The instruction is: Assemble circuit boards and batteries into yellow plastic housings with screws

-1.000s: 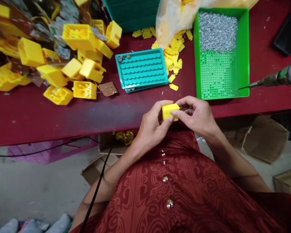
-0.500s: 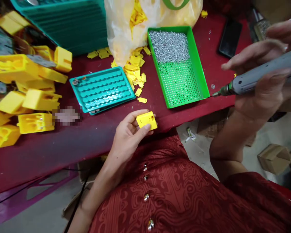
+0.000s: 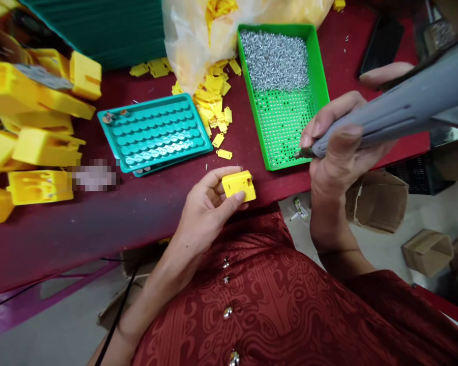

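Observation:
A small yellow plastic casing is pinched between the thumb and fingers of my left hand, near the table's front edge. My right hand wraps round a grey electric screwdriver, slanting down to the left. The tool's tip is over the near end of a green perforated tray; whether it touches the tray I cannot tell. Small silver screws heap in the tray's far half, and more lie in rows of holes in the near half.
Left of the tray lie loose yellow plates and a teal ribbed tray. Several yellow housings pile up at the left. A plastic bag stands behind, and a dark phone lies at the back right. Cardboard boxes are on the floor.
My right hand has brought the screwdriver left and inward, its tip now over the green tray's near end. Its fingers have closed round the tool. My left hand still holds the casing.

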`<state>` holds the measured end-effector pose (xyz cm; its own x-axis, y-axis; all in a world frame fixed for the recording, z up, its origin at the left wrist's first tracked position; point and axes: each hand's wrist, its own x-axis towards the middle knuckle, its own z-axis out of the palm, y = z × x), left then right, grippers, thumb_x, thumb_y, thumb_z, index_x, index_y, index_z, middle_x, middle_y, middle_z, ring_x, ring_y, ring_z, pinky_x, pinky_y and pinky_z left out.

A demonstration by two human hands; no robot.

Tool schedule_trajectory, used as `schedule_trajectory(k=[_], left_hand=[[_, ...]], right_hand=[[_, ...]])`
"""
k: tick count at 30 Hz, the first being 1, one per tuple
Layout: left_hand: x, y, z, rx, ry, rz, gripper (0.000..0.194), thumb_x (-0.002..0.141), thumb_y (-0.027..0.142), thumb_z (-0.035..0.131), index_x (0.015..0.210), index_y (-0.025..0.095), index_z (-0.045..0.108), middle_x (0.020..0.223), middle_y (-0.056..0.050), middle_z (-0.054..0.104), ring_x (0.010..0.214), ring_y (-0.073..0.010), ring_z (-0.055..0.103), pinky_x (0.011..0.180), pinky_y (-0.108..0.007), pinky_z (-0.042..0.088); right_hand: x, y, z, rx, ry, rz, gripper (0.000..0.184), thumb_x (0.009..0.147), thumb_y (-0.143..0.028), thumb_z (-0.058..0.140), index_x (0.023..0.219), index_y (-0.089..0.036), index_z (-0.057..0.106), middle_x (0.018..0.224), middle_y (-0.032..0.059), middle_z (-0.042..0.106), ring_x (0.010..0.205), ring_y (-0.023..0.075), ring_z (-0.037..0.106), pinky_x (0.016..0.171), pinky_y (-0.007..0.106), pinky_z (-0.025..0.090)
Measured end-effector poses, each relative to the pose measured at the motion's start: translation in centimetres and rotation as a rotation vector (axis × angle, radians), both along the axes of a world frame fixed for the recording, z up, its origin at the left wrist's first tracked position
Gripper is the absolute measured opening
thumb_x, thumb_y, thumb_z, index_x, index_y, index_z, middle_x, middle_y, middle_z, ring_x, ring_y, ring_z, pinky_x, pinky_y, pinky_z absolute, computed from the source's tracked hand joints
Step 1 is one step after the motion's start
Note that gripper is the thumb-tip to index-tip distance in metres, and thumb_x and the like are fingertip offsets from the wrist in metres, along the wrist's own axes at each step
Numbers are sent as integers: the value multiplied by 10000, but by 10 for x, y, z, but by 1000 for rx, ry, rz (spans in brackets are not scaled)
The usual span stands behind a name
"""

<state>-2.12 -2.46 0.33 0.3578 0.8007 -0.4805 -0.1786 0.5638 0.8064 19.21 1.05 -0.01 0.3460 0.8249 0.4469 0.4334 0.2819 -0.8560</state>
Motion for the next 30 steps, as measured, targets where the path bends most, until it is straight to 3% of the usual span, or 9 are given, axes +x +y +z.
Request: schedule_trajectory(k=[3, 7, 11, 14, 17, 23, 28, 30], left_hand=[[1, 1, 1, -7, -25, 8, 452, 798, 263, 924, 1181, 193, 695, 998, -30, 810, 841, -141, 774, 672, -192, 645], [0, 2, 1, -7, -14, 7, 450, 804, 266, 917, 1187, 196, 691, 1016, -33, 808, 847, -143, 772, 670, -190, 641], [-1, 2, 1, 5, -2, 6, 462, 808, 275, 913, 1203, 191, 689, 1026, -41, 805, 852, -147, 762, 674, -202, 642], [0, 2, 1, 20, 29, -1, 455, 820, 290, 898, 1214, 198, 689, 1030, -48, 806, 867, -164, 760, 687, -225, 647], [0, 2, 2, 15, 57, -7, 443, 825, 302, 891, 1210, 209, 694, 1043, -56, 805, 883, -182, 764, 697, -248, 649], [0, 2, 1, 14, 52, 5, 466, 805, 317, 914, 1207, 208, 703, 1053, -58, 805, 890, -181, 763, 732, -256, 648], [0, 1, 3, -27, -8, 34, 449, 804, 345, 928, 1180, 200, 730, 1050, -52, 806, 907, -169, 768, 783, -243, 652], [0, 1, 4, -34, 0, 40, 428, 824, 384, 907, 1169, 198, 737, 1054, -56, 803, 890, -172, 762, 757, -253, 659]], right_hand=[[-3, 9, -8, 298, 90, -33, 504, 956, -733, 641, 1173, -332, 426, 828, -40, 541, 514, 110, 414, 500, 304, 410], [-3, 17, -16, 381, 180, 21, 447, 946, -618, 727, 1197, -332, 491, 754, -64, 526, 471, 102, 413, 457, 286, 391], [-1, 16, -16, 383, 130, 2, 467, 956, -685, 665, 1207, -340, 475, 734, -71, 517, 433, 89, 379, 397, 265, 295], [-2, 8, -8, 208, -7, -96, 600, 938, -857, 526, 1216, -343, 389, 767, -53, 529, 467, 109, 405, 432, 288, 359], [-5, 0, -1, 61, -57, -86, 605, 954, -877, 449, 1230, -350, 343, 855, -23, 550, 542, 133, 464, 508, 319, 442], [-5, -6, -1, 108, 43, -34, 565, 965, -813, 528, 1257, -360, 358, 854, -18, 529, 562, 147, 439, 545, 346, 407], [16, -12, 29, -437, -248, 264, 913, 831, -979, 449, 1500, -370, 325, 978, 82, 653, 917, 266, 624, 797, 436, 531], [25, -15, 47, -496, -299, 286, 953, 804, -1028, 347, 1484, -359, 354, 1019, 102, 653, 941, 270, 619, 803, 457, 559]])
